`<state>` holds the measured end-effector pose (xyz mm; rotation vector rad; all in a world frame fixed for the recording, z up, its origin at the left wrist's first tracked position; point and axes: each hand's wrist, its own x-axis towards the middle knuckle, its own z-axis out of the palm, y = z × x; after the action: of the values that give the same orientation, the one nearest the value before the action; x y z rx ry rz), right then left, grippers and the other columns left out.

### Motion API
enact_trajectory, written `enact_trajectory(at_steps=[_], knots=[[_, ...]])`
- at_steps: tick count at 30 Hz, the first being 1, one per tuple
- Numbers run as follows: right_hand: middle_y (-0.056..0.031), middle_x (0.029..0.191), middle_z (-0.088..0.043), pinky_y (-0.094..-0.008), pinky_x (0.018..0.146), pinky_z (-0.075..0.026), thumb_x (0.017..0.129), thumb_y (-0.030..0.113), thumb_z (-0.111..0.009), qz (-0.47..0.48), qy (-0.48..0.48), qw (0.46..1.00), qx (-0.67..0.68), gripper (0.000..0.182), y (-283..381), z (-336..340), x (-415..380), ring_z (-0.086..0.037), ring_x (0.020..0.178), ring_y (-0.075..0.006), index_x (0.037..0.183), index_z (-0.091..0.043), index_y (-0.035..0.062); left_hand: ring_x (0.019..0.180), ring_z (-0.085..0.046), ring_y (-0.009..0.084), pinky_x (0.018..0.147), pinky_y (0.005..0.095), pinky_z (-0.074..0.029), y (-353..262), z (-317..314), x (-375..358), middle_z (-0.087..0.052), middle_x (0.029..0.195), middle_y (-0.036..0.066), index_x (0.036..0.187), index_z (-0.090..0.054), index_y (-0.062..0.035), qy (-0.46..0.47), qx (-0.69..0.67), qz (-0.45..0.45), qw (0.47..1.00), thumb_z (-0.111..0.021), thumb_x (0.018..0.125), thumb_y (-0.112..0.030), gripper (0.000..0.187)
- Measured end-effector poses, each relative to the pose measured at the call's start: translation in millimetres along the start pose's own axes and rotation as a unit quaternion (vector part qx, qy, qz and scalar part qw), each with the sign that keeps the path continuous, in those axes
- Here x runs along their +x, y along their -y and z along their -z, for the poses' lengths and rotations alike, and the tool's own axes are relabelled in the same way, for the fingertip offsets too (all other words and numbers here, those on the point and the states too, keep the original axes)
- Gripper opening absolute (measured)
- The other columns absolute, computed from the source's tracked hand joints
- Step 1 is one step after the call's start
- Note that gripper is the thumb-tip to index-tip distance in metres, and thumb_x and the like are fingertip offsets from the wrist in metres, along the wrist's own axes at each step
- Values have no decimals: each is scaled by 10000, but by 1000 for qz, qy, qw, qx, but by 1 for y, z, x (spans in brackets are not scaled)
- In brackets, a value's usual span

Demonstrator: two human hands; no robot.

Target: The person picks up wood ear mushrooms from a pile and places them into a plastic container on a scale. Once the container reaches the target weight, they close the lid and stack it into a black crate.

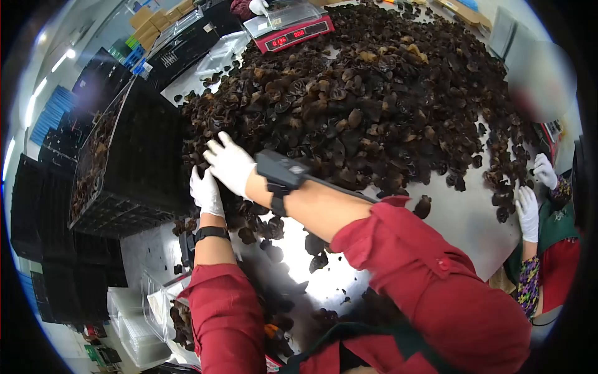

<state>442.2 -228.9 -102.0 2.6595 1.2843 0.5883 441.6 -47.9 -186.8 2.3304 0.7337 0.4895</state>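
A large heap of dark wood ear mushrooms (349, 93) covers the metal table. At its left edge, my right hand (230, 165) in a white glove reaches over the mushrooms with its fingers spread. Just beside it, my left hand (207, 192), also gloved, points its extended fingers toward the same edge of the heap, near the side of a black crate (140, 159). Nothing shows gripped in either hand, though the palms are turned away. More mushrooms lie below my wrists.
A red digital scale (293, 38) stands at the far side, with another person's gloved hand (258, 7) behind it. On the right, a co-worker's gloved hands (528, 212) rest near the heap. Clear plastic boxes (138, 336) are stacked at lower left.
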Motion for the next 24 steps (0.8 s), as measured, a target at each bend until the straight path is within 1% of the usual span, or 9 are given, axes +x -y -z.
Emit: enact_trajectory(at_steps=[7,9,11,14,17,20,22,23,24], knots=[[-83,1413,-559,-552,1126,-323,930,330,-546,-14,105,994,-22,423,-66,-24,-11,-468,1344,-300,1282,-669,129,1217,-605,381,1069,414,-443,-74,-42,-49,-629,1312,245,1371,-591,-46,30,-77,-120,989,-589,857,-279,564],[-97,1191,-624,-561,1107,-338,921,250,-572,-109,190,966,138,249,-100,-32,-25,-511,1212,-313,1062,-757,160,1207,-612,384,1072,419,-442,-105,-72,-70,-631,1298,257,1355,-600,-35,126,-183,-118,968,-585,854,-286,561],[-103,851,-586,-457,1062,-401,1007,249,-444,-226,-149,937,220,288,-122,-196,-49,-572,970,-244,1069,-706,146,1214,-596,395,1068,441,-441,-144,-87,-104,-637,1285,248,1364,-595,-73,177,-180,-138,958,-583,858,-329,567],[-107,863,-599,-436,1068,-403,1006,231,-436,-330,58,923,189,288,-197,-130,-124,-580,974,-230,1097,-691,134,1246,-552,405,1057,481,-436,-195,-101,-156,-606,1325,214,1418,-536,-175,247,-88,-231,937,-594,860,-433,618],[-112,876,-612,-416,1074,-406,1005,213,-428,-413,55,891,180,291,-243,-134,-185,-587,977,-215,1126,-676,121,1291,-517,382,1072,518,-403,-220,-89,-173,-541,1411,169,1436,-513,-227,292,-51,-233,926,-591,866,-487,631],[-116,888,-625,-396,1080,-408,1005,195,-420,-482,-43,834,265,297,-292,-157,-244,-595,981,-201,1154,-661,108,1196,-571,368,1032,466,-446,-225,-55,-145,-619,1233,193,1252,-662,-219,137,-6,-229,964,-617,861,-473,469],[-138,1338,-612,-421,1130,-390,964,142,-460,-413,180,891,60,367,-281,-66,-243,-585,1207,-252,1285,-630,92,1147,-578,375,1005,490,-443,-209,-32,-104,-611,1212,190,1228,-678,-209,45,41,-214,975,-591,858,-450,450],[-88,1440,-553,-416,1150,-384,940,68,-484,-247,285,915,-142,407,-296,-71,-253,-549,1289,-282,1320,-627,60,1123,-575,387,989,516,-435,-194,-21,-80,-596,1217,188,1250,-666,-194,5,66,-208,976,-573,857,-428,467],[-83,1462,-530,-425,1134,-405,935,64,-491,-288,291,905,-113,414,-290,-42,-250,-545,1295,-288,1326,-627,78,1137,-574,391,998,517,-436,-177,-13,-59,-599,1229,196,1269,-658,-193,-30,90,-181,979,-569,860,-427,480]])
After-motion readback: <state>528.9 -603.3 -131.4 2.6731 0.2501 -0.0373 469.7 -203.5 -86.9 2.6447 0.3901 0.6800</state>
